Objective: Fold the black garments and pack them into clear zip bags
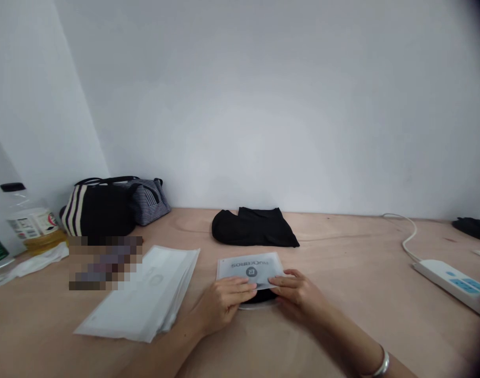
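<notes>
A frosted plastic bag [232, 265] with dark lettering and a round logo lies on the table in front of me. Black fabric [260, 296] shows at its near, open end. My left hand [228, 300] grips the left side of that opening, fingers over the top layer and thumb by the fabric. On the right side, my right hand [297, 294] holds the bag's edge between fingers and thumb. How far the fabric reaches inside is hard to see. Beyond the bag lies a folded black cloth piece [256, 228], apart from both hands.
To the left is a stack of frosted bags [141, 294], beside a pixelated patch. Farther back stand a black and striped bag [117, 207] and an oil bottle [33, 220]. A white power strip [456, 281] with its cord lies right; black fabric [474, 228] sits at the far right.
</notes>
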A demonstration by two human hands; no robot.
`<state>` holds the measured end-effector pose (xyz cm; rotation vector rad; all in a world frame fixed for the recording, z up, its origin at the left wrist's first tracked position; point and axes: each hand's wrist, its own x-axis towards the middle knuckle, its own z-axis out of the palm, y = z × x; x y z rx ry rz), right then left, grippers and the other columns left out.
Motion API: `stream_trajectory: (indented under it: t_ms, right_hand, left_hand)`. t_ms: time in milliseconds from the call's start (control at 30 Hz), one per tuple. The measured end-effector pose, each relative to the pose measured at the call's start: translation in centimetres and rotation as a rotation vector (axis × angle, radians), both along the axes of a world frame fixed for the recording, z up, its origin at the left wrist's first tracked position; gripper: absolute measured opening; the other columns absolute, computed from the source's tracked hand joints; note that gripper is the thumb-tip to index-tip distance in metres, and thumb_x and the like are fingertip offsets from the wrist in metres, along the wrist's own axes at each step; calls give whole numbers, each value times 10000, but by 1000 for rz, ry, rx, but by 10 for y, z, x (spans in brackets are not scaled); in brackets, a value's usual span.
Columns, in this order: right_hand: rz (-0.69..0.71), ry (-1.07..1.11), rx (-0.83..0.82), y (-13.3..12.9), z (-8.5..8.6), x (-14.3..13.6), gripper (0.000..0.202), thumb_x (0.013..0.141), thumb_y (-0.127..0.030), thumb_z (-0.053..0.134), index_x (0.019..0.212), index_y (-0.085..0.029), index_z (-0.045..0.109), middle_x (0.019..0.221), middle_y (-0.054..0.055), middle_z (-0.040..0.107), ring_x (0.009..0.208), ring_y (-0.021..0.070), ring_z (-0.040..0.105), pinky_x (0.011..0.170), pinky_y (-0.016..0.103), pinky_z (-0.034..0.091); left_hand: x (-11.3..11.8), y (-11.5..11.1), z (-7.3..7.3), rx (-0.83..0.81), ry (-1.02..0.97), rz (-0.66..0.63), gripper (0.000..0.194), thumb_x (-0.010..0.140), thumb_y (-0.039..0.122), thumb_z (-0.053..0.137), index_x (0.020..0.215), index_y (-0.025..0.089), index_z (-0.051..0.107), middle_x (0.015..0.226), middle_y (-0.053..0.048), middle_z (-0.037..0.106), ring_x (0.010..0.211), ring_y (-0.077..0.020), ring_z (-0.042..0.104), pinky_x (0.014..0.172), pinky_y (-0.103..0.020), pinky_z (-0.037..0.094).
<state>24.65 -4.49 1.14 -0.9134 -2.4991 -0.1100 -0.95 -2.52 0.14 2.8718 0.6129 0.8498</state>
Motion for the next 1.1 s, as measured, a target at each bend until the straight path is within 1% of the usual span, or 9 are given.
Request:
stream_trajectory:
  t_ms: [133, 267, 433, 533, 700, 833, 900, 1000, 1100]
  right_hand:
    - [-187, 100, -8, 4, -8, -7, 151, 724, -86, 419, 745, -194, 522, 728, 25, 624, 688, 149, 562, 733, 318, 380]
    - [-319, 90, -63, 3, -10, -17, 240, 604, -23, 406, 770, -184, 472, 699, 16, 558, 691, 164, 501, 657, 291, 356]
    - [-204, 104, -213, -4, 2, -14, 249, 697, -211, 527, 941, -192, 478, 852, 31, 551, 768, 169, 491, 693, 295, 359]
    - [-168, 98, -142, -5, 10, -20, 312, 707, -349, 575, 968, -194, 502, 912, 56, 538, 826, 189, 485, 731, 326, 346]
    - [-97, -36, 51, -1, 12, -70, 294, 704, -382, 574, 926, -193, 540, 918, 61, 537, 858, 214, 456, 753, 368, 317]
    - [-44, -180, 169, 6, 3, -116, 151, 780, -312, 505, 831, -176, 546, 816, 49, 560, 786, 204, 459, 683, 365, 316]
    - [-22, -210, 214, 8, -3, -128, 120, 823, -223, 443, 799, -173, 549, 773, 48, 569, 743, 190, 459, 639, 350, 309]
    - [-24, -216, 227, 8, -9, -123, 126, 828, -202, 435, 785, -181, 552, 745, 42, 576, 720, 185, 452, 644, 358, 304]
    - [-77, -187, 216, 3, -13, -92, 119, 812, -186, 447, 745, -191, 545, 733, 35, 571, 723, 182, 448, 679, 372, 295]
  left_hand:
    - [3, 3, -7, 2, -3, -6, 419, 844, 40, 338, 1174, 235, 507, 1186, 9, 556, 1158, -139, 436, 974, -340, 371]
    - [7, 4, -6, 16, -2, -25, 393, 830, 22, 312, 1043, 213, 581, 1153, 2, 582, 1141, -136, 454, 980, -338, 357]
    - [-8, -6, 20, -67, 43, 68, 124, 772, 166, 497, 891, 178, 527, 1226, -62, 514, 1148, -180, 439, 1003, -357, 318]
    - [-28, -11, 29, -67, 113, 167, 274, 699, 158, 556, 964, 180, 492, 1233, -76, 495, 1152, -220, 426, 973, -371, 350]
    - [-46, -11, 22, 29, 135, 266, 408, 711, 34, 388, 1066, 210, 486, 1095, -38, 571, 941, -180, 568, 781, -289, 470]
    - [-42, -10, 19, 70, 150, 286, 216, 758, 92, 375, 819, 183, 561, 844, -33, 609, 739, -163, 593, 645, -252, 478]
    - [-40, -11, 18, 68, 152, 277, 231, 785, 107, 352, 700, 181, 553, 719, -24, 587, 648, -145, 578, 595, -230, 467]
    - [-41, -10, 17, 52, 97, 273, 264, 816, 118, 335, 708, 182, 568, 735, -30, 595, 652, -134, 583, 605, -214, 470]
    - [-45, -9, 17, 42, 42, 283, 257, 832, 137, 346, 762, 188, 588, 831, -42, 620, 724, -144, 605, 655, -228, 486]
